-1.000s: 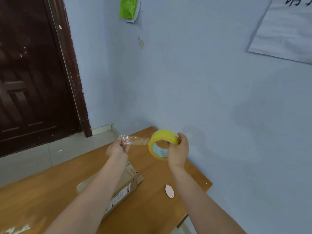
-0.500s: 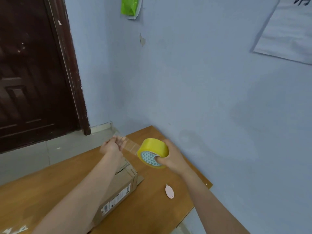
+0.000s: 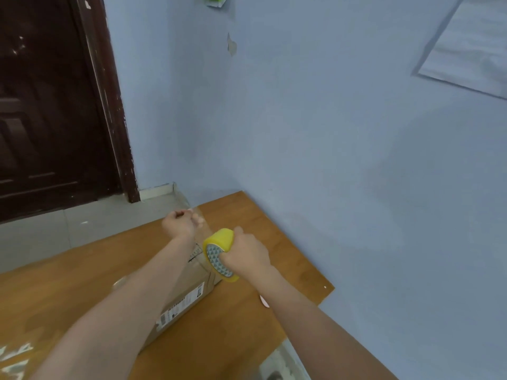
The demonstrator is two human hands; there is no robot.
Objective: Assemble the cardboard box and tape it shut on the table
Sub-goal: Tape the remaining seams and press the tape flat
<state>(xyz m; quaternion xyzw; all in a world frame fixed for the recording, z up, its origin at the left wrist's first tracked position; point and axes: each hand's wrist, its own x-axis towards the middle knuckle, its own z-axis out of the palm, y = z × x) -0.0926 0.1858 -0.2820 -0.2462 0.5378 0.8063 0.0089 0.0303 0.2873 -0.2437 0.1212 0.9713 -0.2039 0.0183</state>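
both hands have dropped toward the cardboard box (image 3: 189, 283) near the table's (image 3: 274, 223) far corner; left hand (image 3: 179, 223) pinches the clear strip (image 3: 201, 231), right hand (image 3: 244, 255) grips the yellow tape roll (image 3: 219, 252).

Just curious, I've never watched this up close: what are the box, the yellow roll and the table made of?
Box: plain brown cardboard, matte, with a printed label on its side. Yellow roll: seemingly glossy plastic tape, judging by the clear strip pulled from it, on a patterned core. Table: wood or wood-look laminate, smooth, with faint grain.
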